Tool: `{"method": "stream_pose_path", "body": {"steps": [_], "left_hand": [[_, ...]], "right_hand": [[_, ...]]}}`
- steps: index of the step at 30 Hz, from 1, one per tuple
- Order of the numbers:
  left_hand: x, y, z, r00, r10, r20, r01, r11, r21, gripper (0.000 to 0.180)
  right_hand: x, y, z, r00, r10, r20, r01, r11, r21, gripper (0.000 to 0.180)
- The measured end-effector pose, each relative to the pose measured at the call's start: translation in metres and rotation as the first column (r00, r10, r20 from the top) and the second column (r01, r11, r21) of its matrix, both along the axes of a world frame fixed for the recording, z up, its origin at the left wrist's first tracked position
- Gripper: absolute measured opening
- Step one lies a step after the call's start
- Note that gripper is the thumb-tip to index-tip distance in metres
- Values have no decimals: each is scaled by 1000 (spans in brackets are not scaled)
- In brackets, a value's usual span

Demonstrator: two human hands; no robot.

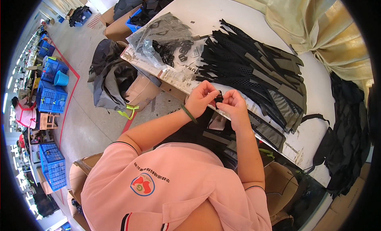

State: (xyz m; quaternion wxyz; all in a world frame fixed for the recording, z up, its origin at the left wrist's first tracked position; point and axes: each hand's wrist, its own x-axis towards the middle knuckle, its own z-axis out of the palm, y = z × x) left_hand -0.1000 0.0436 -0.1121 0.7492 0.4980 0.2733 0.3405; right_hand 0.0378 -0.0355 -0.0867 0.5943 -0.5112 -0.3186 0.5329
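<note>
1. The small piece (218,97) is showing plain black by the near edge of the table (322,78).
2. The table is gleaming white, its near edge displaying brown scuffs.
3. Near the surface's left corner, the bag (158,26) is looking clear, black buckles (184,49) showing through.
4. Between the near and far edges, strips (238,68) are displaying black, holed mesh and dark-grey sections.
5. By the right edge, the fabric pile (351,131) is showing black.
6. Along the far edge, the curtain (313,24) is shining pale gold.
7. The shirt (186,171) is appearing pink, with dark sleeve trim.
</note>
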Motion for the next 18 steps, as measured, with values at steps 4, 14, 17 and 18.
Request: {"method": "stream_pose_path", "body": {"steps": [4, 14, 17, 18], "left_hand": [[-1, -4, -2, 1000, -4, 28, 0, 992, 127, 9], [-9, -6, -3, 978, -192, 86, 162, 947, 276, 22], [-10, -3, -3, 961, -236, 147, 202, 957, 210, 28], [-9, -1, -4, 966, -240, 93, 192, 912, 363, 28]], "right_hand": [[1, 0, 1, 1000, -8, -13, 8, 997, -72, 26], [-14, -7, 1, 931, -279, -236, 266, 960, -89, 18], [-5, -10, 6, 909, -195, -368, 167, 980, -108, 13], [-2, -9, 6, 909, -195, -368, 167, 980, -108, 13]]}}
